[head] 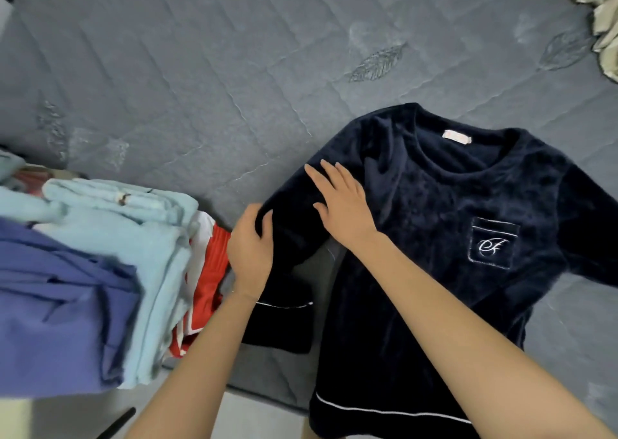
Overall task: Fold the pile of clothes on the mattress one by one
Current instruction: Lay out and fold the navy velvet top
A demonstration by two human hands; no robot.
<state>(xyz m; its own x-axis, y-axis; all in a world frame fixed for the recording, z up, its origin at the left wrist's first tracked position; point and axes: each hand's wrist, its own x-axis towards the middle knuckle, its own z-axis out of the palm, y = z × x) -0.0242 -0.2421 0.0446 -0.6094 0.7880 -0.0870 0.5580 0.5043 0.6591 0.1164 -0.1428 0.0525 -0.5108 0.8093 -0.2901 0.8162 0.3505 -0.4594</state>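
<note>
The left hand reaches in from the lower centre, forearm angled up and slightly right, and curls its fingers and thumb around the fold of the dark sleeve, pinching the plush cloth at the bend. The right hand comes in from the lower right on a long bare forearm and lies palm down, fingers spread and flat, pressing the shoulder of the navy velour top just beside the left hand.

The top lies face up on the grey quilted mattress, to the right of centre and near its front edge. Its long axis runs from the round collar, which points away from the person and bears a pale label, down to the white-piped hem, which hangs over the front edge. A chest pocket with an embroidered monogram sits on the right part of the body. The held sleeve bends downward, its white-piped cuff pointing toward the person; the other sleeve stretches out to the right edge of view.

On the left stands a stack of folded clothes: blue on top, pale aqua beneath, red and white lowest. A cream fabric heap lies in the top right corner.
</note>
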